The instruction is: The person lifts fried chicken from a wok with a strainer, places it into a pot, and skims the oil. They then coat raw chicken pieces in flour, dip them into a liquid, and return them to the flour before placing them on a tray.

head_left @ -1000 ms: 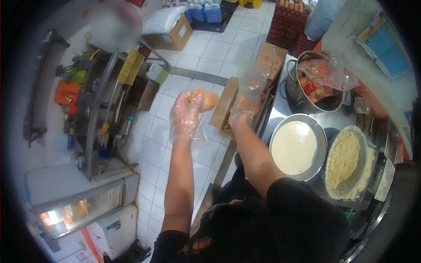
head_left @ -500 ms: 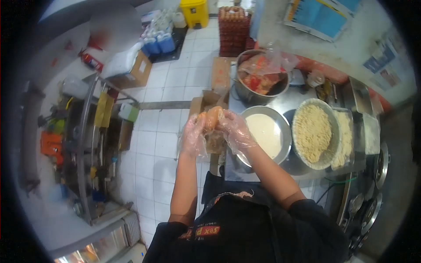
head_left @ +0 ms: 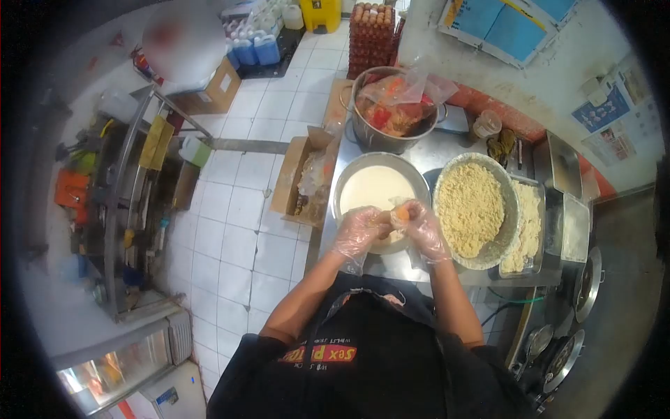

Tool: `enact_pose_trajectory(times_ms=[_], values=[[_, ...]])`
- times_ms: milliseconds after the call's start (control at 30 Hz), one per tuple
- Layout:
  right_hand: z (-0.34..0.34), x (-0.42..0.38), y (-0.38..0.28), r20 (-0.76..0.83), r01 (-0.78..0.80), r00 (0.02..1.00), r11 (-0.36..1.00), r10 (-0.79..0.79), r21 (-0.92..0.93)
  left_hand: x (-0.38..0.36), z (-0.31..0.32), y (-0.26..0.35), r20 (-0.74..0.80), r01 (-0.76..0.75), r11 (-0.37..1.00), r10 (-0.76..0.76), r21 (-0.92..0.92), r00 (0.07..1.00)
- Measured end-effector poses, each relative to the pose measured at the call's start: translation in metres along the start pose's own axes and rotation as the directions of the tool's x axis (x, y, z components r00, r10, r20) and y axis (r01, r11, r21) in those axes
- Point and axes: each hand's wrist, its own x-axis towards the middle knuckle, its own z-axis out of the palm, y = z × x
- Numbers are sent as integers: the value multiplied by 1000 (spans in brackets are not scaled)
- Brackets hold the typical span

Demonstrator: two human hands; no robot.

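My left hand (head_left: 363, 232), in a clear plastic glove, is closed with its fingertips at a small orange-brown piece of food. My right hand (head_left: 423, 234), gloved as well, pinches an orange piece (head_left: 401, 213). Both hands are close together over the near edge of a metal bowl of pale batter (head_left: 377, 188). Right of them stands a large bowl of yellowish crumbly coating (head_left: 470, 209). Behind the batter is a steel pot (head_left: 391, 143) with reddish food and a plastic bag in it.
A tray of crumbs (head_left: 529, 227) lies right of the large bowl. An open cardboard box (head_left: 286, 185) sits left of the steel table (head_left: 333, 253). Stacked egg trays (head_left: 370, 52) stand behind. A metal shelf (head_left: 125, 230) is far left; pans (head_left: 592, 283) are at the right.
Both hands have moved right and down, from over the cardboard box to over the batter bowl. The orange food has come along. The view has shifted.
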Motion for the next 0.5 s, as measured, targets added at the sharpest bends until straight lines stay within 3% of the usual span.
enact_pose_trajectory(times_ms=[33,100,167,233,300,400,467,500], values=[[-6,-6,-1,5,25,1000,997,-26,76,-1,6,-1,7,13,1000,-13,-6,1000],[-13,-11,-4,-24,12,1000,994,-9,106,0,15,-3,46,56,977,-47,-206,998],[-19,-12,-9,-84,-63,994,998,65,22,3,15,3,53,4,993,3,-119,999],[-23,-11,-9,-104,-35,994,999,37,25,6,19,11,17,-1,967,5,-254,1000],[-27,-11,-2,-86,88,993,995,-85,39,8,23,10,40,-40,961,53,-275,998],[-30,-8,-8,-57,93,993,986,-101,-136,8,25,11,18,-28,968,34,-251,999],[-30,-5,-14,-32,76,996,972,-85,-222,14,25,0,-35,-143,987,146,75,989],[-31,-4,-15,-31,37,999,979,-44,-200,13,24,5,-34,-142,987,145,76,989]])
